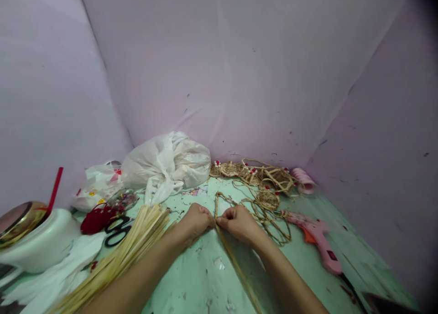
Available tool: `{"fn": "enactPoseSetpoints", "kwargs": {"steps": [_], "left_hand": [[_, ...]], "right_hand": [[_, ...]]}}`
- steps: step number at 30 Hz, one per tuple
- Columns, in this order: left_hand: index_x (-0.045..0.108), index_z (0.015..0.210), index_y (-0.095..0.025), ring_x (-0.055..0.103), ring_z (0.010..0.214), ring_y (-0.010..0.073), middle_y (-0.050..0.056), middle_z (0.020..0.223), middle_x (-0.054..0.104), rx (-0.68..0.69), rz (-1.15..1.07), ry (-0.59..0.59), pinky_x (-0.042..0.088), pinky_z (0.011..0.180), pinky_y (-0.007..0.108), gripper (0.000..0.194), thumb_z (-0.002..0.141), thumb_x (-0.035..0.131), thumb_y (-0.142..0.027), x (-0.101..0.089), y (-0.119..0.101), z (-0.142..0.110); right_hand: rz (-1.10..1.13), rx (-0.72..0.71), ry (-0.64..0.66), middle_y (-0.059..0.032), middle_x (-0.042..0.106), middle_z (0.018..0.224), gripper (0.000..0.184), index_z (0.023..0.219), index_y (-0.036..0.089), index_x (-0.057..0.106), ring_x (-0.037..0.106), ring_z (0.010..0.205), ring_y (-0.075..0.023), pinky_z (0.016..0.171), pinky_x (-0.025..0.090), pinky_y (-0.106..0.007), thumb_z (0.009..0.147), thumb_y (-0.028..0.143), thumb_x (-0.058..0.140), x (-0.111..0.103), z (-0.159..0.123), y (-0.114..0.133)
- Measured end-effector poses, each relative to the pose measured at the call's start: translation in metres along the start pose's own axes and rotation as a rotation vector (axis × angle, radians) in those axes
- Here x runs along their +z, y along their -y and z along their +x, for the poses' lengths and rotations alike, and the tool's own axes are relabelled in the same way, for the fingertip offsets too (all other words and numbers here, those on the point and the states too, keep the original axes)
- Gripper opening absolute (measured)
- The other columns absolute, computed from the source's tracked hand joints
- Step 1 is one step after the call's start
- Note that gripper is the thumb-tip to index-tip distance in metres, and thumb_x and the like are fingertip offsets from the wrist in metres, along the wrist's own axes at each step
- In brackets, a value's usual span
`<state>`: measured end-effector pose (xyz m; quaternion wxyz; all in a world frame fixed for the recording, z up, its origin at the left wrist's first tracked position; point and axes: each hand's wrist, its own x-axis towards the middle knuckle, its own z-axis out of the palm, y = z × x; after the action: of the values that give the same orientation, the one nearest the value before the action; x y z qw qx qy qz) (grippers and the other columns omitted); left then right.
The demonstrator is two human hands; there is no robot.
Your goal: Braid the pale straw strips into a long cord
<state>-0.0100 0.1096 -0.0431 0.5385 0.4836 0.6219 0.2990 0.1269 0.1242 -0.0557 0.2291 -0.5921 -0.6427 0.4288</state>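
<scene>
Over the middle of the table, my left hand [197,220] and my right hand [237,220] nearly meet, fingers pinched on a braided straw cord [216,203]. The finished braid runs up and away from the fingertips, then bends right toward a loose coil of the same cord [270,213]. Below the hands, long unbraided straw strands [237,266] trail down to the front edge of the view. A bundle of flat dry straw strips [137,239] lies under and beside my left forearm. The exact crossing of strands between the fingers is too small to make out.
A pink glue gun [320,241] with a cord lies right. Woven straw pieces with red and white beads [251,172], a pink thread spool [303,181] and a plastic bag [171,161] line the wall. Black-handled scissors [117,232], red yarn [96,220] and a white pot [51,241] stand left.
</scene>
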Motion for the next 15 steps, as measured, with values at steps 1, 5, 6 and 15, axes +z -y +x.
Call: {"fn": "enactPoseSetpoints", "kwargs": {"steps": [1,5,6,15], "left_hand": [[0.042,0.041,-0.015,0.021,0.035,0.0034,-0.007,0.032,0.028,0.011,0.007,0.0,0.012,0.037,0.02,0.014,0.049,0.05,-0.007,0.001,0.003,0.002],[0.038,0.039,-0.016,0.02,0.035,0.0036,-0.007,0.032,0.025,0.045,-0.011,-0.01,0.011,0.037,0.021,0.017,0.05,0.048,-0.007,0.007,0.006,0.006],[0.035,0.038,-0.016,0.019,0.034,0.0035,-0.007,0.032,0.023,0.025,-0.036,-0.025,0.01,0.037,0.021,0.019,0.05,0.047,-0.007,0.008,0.004,0.004],[0.033,0.044,-0.018,0.014,0.031,0.0017,-0.009,0.035,0.023,-0.009,-0.211,0.045,0.006,0.034,0.02,0.016,0.05,0.046,-0.01,-0.003,0.001,-0.008]], "right_hand": [[-0.056,0.024,-0.007,0.0043,0.035,0.037,0.018,0.044,0.014,0.054,0.029,0.041,-0.0065,0.042,0.019,-0.022,0.058,0.024,0.058,-0.003,-0.002,0.003],[-0.187,0.07,-0.012,0.0019,0.036,0.037,0.017,0.041,0.015,0.052,0.032,0.041,-0.0078,0.043,0.019,-0.024,0.057,0.02,0.056,-0.007,-0.013,0.019],[-0.23,0.061,-0.018,0.001,0.038,0.038,0.015,0.042,0.016,0.053,0.033,0.041,-0.0082,0.043,0.019,-0.024,0.057,0.018,0.056,-0.004,-0.016,0.023],[-0.401,-0.16,-0.128,-0.0089,0.059,0.053,0.013,0.049,0.015,0.061,0.04,0.046,-0.011,0.048,0.017,-0.027,0.06,0.011,0.055,0.024,-0.032,0.03]]}}
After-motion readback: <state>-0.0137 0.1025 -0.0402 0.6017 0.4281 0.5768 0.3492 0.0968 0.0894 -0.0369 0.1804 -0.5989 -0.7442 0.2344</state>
